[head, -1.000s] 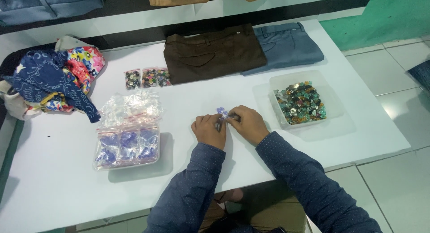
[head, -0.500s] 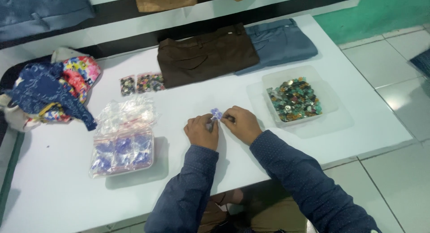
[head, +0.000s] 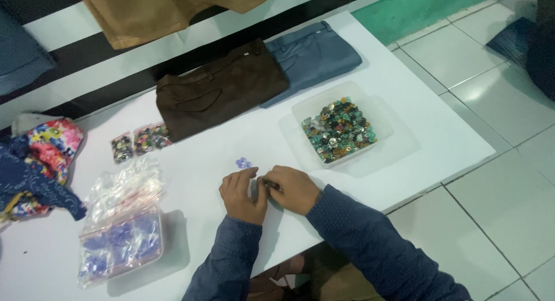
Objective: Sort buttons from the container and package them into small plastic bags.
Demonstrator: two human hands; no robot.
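Near the front edge of the white counter [head: 404,162], the left hand [head: 241,195] and right hand [head: 293,189] rest together, fingertips pinched on something small and dark between them; what it is cannot be told. Just beyond the hands lies a small purple piece [head: 243,162], apart from them. Toward the left edge sit clear bags of purple pieces [head: 120,243]. Toward the right edge stands a clear tray of green beads [head: 340,129]. At the far edge lie folded brown trousers [head: 219,90] beside folded blue trousers [head: 315,55].
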